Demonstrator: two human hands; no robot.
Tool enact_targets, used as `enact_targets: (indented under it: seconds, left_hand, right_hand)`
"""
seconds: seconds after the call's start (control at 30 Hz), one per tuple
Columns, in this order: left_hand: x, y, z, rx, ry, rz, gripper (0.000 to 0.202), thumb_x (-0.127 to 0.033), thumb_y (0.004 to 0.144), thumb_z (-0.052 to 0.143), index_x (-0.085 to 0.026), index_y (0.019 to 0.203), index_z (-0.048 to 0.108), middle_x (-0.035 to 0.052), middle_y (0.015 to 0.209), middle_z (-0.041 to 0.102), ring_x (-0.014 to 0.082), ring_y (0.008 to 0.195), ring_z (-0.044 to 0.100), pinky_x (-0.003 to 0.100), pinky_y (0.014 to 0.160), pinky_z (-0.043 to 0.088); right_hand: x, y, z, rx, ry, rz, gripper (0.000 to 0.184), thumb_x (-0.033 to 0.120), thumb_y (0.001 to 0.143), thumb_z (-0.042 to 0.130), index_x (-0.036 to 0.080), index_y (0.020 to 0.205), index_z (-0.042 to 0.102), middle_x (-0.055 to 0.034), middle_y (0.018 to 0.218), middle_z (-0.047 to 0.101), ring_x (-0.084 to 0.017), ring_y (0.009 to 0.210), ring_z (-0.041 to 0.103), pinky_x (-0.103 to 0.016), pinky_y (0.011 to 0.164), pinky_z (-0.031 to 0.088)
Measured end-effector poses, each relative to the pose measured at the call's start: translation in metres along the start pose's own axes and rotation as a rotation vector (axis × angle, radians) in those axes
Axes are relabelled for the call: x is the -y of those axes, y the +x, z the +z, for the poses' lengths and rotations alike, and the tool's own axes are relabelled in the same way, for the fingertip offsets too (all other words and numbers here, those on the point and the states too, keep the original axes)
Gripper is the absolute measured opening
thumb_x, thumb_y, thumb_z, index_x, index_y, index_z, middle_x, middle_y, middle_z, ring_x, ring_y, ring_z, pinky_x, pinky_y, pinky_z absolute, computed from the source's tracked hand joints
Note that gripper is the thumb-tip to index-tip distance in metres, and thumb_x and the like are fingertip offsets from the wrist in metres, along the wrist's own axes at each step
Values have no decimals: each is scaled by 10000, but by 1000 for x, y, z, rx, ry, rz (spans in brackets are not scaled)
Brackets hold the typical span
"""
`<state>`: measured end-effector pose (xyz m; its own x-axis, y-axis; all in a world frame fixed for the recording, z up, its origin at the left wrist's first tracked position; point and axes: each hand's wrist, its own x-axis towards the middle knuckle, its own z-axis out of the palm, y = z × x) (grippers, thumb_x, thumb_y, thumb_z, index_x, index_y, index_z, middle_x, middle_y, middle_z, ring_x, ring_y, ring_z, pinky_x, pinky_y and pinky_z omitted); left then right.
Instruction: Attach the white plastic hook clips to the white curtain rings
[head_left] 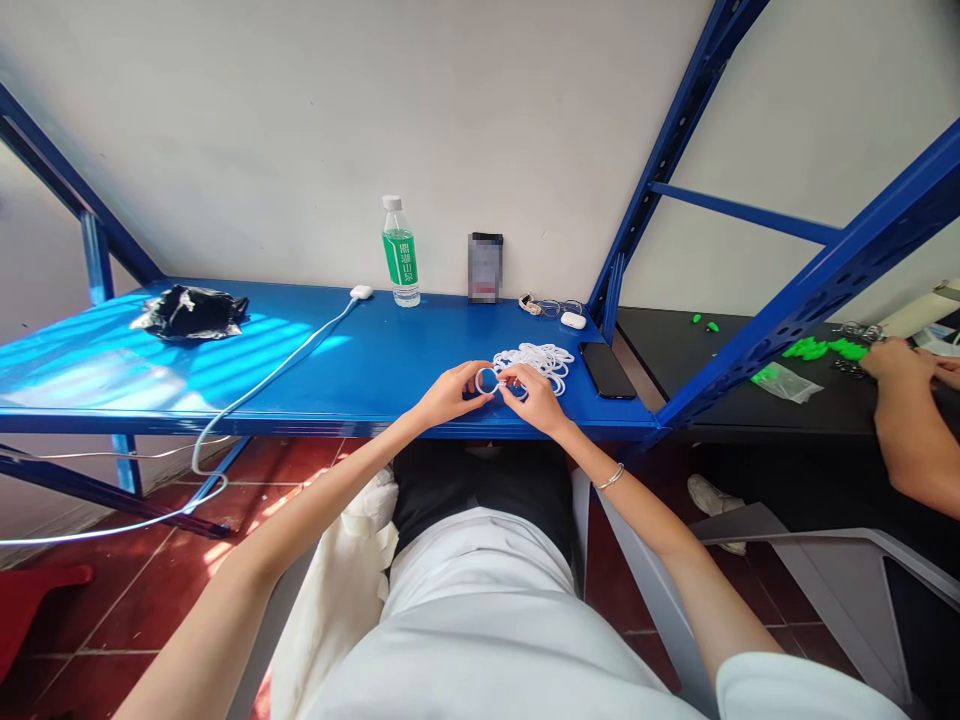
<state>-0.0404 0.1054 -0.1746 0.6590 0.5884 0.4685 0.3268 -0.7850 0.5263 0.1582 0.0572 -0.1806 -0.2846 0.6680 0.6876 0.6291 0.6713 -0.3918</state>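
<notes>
Between my two hands is a white ring [478, 381], round and thin like a cord loop or hair tie. My left hand [452, 395] pinches its left side with thumb and fingers. On the other side, the fingertips of my right hand [534, 397] are closed on the ring where it meets them. Both hands are just above the front edge of the blue table [360, 375]. Right behind my right hand lies a loose pile of similar white rings [551, 362], partly covered by that hand. I cannot make out the exact material.
A black phone [607, 371] and a white earbud case [573, 320] lie at the right. Behind stand a bottle [400, 258] and an upright card-like item [485, 270]. A white cable [279, 372] and black plastic bag [193, 313] are leftward. Another person's hands [896, 362] handle green pieces.
</notes>
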Motion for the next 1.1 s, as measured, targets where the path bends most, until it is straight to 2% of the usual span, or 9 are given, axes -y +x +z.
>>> enact_targets:
  seconds: [1.1]
  left_hand:
    - [-2,0,-1,3,-5,1,470,-464,858,530,-166,1220,498,49,898,618,140,670,559,243,616,469]
  right_hand:
    - [1,1,-1,-1,-3,-16,109,232,886,516,217,976,576,-55,878,626,-203,783,586,-347,717,511]
